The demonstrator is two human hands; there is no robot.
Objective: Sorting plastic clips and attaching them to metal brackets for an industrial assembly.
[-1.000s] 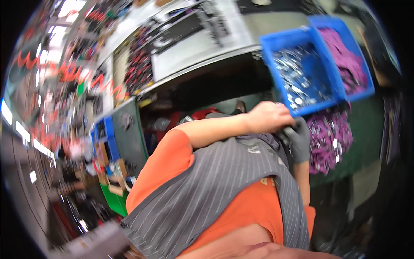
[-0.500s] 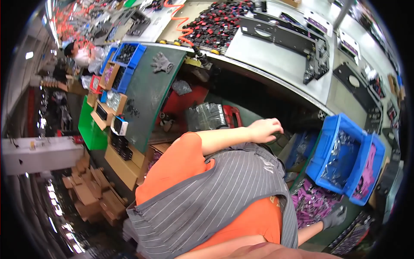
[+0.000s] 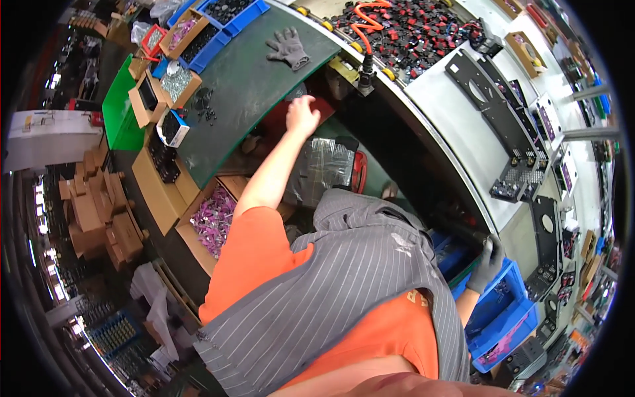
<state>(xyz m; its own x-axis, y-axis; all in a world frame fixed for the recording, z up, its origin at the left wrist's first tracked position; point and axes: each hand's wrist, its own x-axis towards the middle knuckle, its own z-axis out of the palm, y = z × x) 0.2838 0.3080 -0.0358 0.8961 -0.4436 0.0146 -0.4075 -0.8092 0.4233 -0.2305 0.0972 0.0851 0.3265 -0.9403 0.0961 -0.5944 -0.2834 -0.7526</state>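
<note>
My bare left hand [image 3: 303,116] is raised at the edge of the dark green bench [image 3: 241,86], its fingers loosely bent and apart, with nothing seen in them. A grey glove [image 3: 289,49] lies flat on that bench, a little beyond the hand and not touching it. On my right hand [image 3: 488,263] is a grey glove of the same kind. Its fingers point up and are partly spread, beside the blue bin [image 3: 506,311]; nothing shows in its grasp.
Blue bins [image 3: 228,30] and small cartons of parts line the bench's far left. A carton of purple parts [image 3: 210,221] stands left of me. A long worktable [image 3: 436,109] bears a heap of black and red pieces [image 3: 403,36] and black metal panels [image 3: 493,99]. Brown boxes [image 3: 92,205] are stacked left.
My left hand has swung leftward, from in front of my body to the green bench's edge. My gloved right hand has risen from low by the purple parts to the blue bin. The view has turned.
</note>
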